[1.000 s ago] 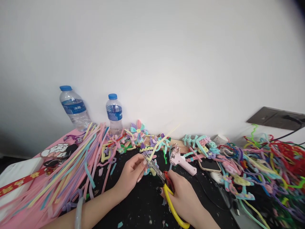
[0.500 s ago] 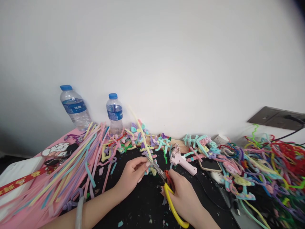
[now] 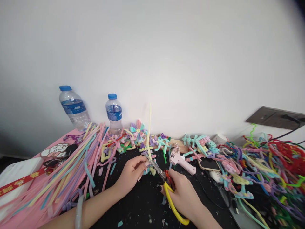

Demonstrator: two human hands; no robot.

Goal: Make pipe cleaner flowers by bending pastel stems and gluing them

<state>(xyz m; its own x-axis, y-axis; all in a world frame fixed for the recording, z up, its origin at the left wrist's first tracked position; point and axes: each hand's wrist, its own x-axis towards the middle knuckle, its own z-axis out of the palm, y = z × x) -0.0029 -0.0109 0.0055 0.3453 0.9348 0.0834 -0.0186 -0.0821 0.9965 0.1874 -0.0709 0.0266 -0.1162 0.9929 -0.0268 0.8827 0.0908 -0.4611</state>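
Note:
In my right hand (image 3: 179,192) is a pair of scissors (image 3: 172,203) with yellow-and-red handles, blades pointing up and left. The blade tips reach the fingertips of my left hand (image 3: 133,173), whose thumb and forefinger pinch a pale yellow pipe cleaner (image 3: 149,133). Its long free end stands nearly upright against the white wall. Just beneath the blades lie small pastel pieces, partly hidden by my fingers. A pale pink hot glue gun (image 3: 183,162) rests on the black work surface right of the scissors.
Loose pastel pipe cleaners (image 3: 71,162) fan out at left, near two water bottles (image 3: 114,113) by the wall. Finished pipe cleaner shapes (image 3: 138,130) line the back. A phone (image 3: 209,164), a cable and a tangled multicoloured heap (image 3: 269,168) are on the right. Scraps dot the black surface.
The yellow pipe cleaner's free end has swung right, from leaning left to nearly upright. Both hands and the scissors stay in almost the same place.

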